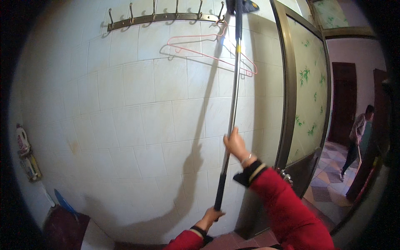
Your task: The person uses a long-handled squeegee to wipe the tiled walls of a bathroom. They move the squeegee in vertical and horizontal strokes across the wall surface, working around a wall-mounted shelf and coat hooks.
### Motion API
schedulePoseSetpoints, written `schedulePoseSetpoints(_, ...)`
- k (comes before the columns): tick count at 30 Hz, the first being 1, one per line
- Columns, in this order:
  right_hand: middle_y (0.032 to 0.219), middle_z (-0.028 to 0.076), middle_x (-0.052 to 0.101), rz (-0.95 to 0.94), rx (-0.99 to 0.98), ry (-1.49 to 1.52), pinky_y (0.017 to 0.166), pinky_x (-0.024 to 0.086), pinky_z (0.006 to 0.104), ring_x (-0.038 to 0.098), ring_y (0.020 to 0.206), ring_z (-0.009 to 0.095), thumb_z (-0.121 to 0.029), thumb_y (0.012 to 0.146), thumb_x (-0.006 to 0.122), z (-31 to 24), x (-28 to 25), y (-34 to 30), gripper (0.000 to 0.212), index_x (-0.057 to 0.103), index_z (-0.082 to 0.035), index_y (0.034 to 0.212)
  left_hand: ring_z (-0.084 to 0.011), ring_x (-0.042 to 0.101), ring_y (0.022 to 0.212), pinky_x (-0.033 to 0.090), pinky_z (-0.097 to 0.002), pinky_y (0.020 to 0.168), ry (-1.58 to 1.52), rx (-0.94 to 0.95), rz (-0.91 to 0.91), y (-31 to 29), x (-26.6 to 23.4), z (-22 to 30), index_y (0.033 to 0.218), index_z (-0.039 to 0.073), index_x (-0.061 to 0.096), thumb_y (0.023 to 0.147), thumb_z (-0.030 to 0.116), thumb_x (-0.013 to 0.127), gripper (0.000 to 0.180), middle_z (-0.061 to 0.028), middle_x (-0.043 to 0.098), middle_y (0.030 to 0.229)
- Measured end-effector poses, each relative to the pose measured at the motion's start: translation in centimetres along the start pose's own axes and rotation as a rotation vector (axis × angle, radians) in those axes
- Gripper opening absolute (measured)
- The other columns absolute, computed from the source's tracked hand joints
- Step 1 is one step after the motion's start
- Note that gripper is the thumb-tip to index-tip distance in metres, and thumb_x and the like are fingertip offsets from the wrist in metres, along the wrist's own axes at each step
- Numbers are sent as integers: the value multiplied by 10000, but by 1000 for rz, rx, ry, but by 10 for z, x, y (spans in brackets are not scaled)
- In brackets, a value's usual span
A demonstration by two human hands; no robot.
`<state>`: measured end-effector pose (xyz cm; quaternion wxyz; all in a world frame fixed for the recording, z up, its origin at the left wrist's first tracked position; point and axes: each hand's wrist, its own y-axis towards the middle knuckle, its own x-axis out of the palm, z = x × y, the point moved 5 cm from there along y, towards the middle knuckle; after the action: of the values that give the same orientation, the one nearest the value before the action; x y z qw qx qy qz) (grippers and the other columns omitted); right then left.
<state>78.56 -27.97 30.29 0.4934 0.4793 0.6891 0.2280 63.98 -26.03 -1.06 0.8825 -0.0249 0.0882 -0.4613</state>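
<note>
A long silver telescopic pole [234, 100] with a black lower grip stands nearly upright in front of the tiled wall. My left hand [211, 217] is wrapped round the black grip near its bottom end. Higher up, my right hand [236, 144] closes on the bare metal shaft. At the top, the dark head [247, 6] of the pole is cut off by the picture's edge, so its kind is unclear. The pole passes in front of a pink wire hanger [196, 53], which hangs from the last hook of a metal hook rack [162, 17].
To the right stands a framed door [307, 83] with green leaf-patterned glass and a metal handle [286, 176]. Through the doorway, a person [357, 133] holds a long stick on the checkered floor. Bottles [22, 139] sit on a small shelf at the far left, above a blue object [64, 201].
</note>
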Motion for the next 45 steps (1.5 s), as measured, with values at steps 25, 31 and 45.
schedulePoseSetpoints(25, 786, 299, 555, 216, 30, -2, 660, 450, 453, 561, 733, 421, -209, 757, 495, 25, -61, 187, 377, 363, 101, 927, -287, 593, 703, 434, -371, 621, 329, 196, 303, 103, -38, 167, 808, 13, 585, 636, 412, 667, 442, -150, 603, 711)
schedulePoseSetpoints(31, 759, 302, 553, 218, 66, -51, 657, 456, 447, 557, 732, 428, -206, 741, 507, 37, -43, 158, 366, 366, 89, 904, -309, 590, 739, 440, -379, 655, 414, 189, 336, 85, -36, 141, 838, 17, 581, 629, 388, 672, 435, -155, 607, 742)
schedulePoseSetpoints(45, 616, 230, 519, -118, 160, 259, 460, 414, 451, 524, 546, 406, -211, 754, 558, 15, 84, -195, 440, 290, 60, 974, -176, 513, 624, 419, -320, 536, 253, 70, 352, -86, -70, -173, 814, -4, 597, 669, 200, 657, 257, -63, 573, 685)
